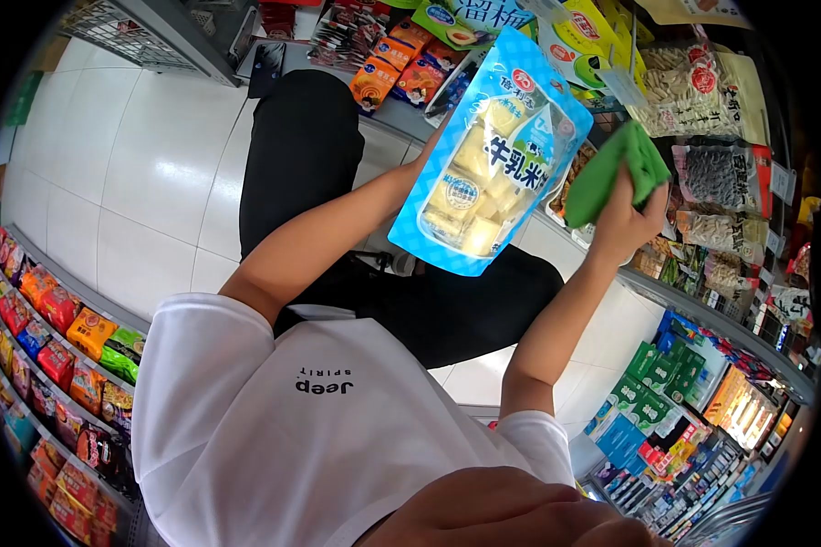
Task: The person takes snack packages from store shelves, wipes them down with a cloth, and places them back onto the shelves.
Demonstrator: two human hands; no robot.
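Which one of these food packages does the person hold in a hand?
The large light-blue package, with pale yellow blocks showing inside. The left hand, mostly hidden behind it, holds it, while the orange packs lie unheld.

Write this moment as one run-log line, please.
left hand: holds blue package, mostly hidden behind it | right hand: grips green cloth beside package | nearby: bagged goods

Grey shelves (pixel 716 321) on both sides — packets (pixel 89 333) in close rows.
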